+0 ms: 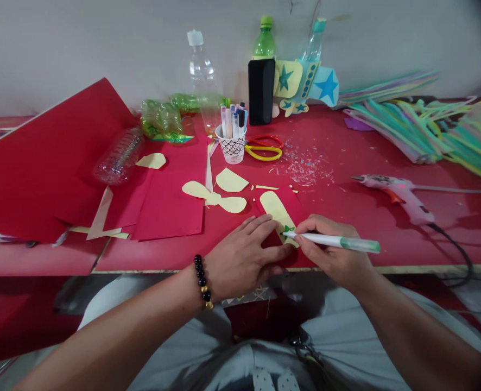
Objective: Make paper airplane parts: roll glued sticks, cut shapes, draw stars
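In my right hand is a white marker with a green end, its tip touching a pale yellow rounded paper strip. A small green drawn shape shows on the strip under the tip. My left hand lies flat with fingers stretched out, its fingertips against the strip's left edge. Beneath the strip is a piece of red paper. Just beyond my left hand lies a yellow propeller-shaped cutout, with a yellow paper scrap behind it.
A cup of markers and scissors stand and lie mid-table. To the right is a corded glue gun. Plastic bottles, a black phone and a star-decorated bottle craft line the wall. Red sheets pile left.
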{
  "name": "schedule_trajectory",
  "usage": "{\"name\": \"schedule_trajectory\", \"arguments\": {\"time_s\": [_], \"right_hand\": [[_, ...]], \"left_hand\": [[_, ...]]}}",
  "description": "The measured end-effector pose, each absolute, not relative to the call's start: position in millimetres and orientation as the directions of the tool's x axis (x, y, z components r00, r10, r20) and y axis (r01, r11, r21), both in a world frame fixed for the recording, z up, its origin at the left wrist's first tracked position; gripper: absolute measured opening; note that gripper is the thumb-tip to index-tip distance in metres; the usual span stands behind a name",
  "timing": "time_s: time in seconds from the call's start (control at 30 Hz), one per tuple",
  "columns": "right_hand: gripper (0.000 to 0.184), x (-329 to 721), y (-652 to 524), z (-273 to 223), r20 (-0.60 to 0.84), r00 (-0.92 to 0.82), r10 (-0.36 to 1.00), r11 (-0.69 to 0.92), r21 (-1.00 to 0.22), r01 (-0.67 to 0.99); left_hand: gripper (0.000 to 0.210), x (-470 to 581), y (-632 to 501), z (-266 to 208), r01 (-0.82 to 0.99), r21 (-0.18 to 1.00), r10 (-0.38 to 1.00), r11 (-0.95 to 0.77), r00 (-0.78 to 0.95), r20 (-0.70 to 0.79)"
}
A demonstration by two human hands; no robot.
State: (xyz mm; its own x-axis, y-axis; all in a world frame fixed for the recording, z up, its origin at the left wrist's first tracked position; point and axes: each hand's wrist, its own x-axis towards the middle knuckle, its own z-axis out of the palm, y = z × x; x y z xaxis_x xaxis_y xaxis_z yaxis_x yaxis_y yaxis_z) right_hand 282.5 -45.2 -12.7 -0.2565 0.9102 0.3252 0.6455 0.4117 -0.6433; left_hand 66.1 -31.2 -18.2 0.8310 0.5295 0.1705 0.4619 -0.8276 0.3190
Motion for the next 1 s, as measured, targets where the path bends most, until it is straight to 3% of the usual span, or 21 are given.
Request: {"name": "schedule_trajectory", "arguments": {"time_s": [0.23, 0.5, 0.83, 1.0], "right_hand": [[0.007, 283.3, -46.5, -13.7, 0.360, -0.185, 0.915, 0.384, -0.630, 0.675], [0.005, 283.0, -45.3, -13.6, 0.339, -0.269, 0.902, 0.430, -0.626, 0.651], [0.005, 286.9, -47.6, -13.5, 0.388, -0.082, 0.918, 0.334, -0.646, 0.686], [0.007, 288.3, -47.4, -12.5, 0.371, -0.076, 0.926, 0.318, -0.655, 0.685]], "left_hand": [[0.039, 66.1, -30.9, -17.8, 0.470, 0.326, 0.538, -0.820, 0.828, 0.160], [0.040, 66.4, -30.5, -18.0, 0.464, 0.323, 0.534, -0.825, 0.827, 0.176], [0.038, 66.5, -31.7, -17.7, 0.470, 0.337, 0.542, -0.816, 0.825, 0.159], [0.038, 66.8, -31.6, -17.3, 0.477, 0.332, 0.545, -0.814, 0.824, 0.155]]}}
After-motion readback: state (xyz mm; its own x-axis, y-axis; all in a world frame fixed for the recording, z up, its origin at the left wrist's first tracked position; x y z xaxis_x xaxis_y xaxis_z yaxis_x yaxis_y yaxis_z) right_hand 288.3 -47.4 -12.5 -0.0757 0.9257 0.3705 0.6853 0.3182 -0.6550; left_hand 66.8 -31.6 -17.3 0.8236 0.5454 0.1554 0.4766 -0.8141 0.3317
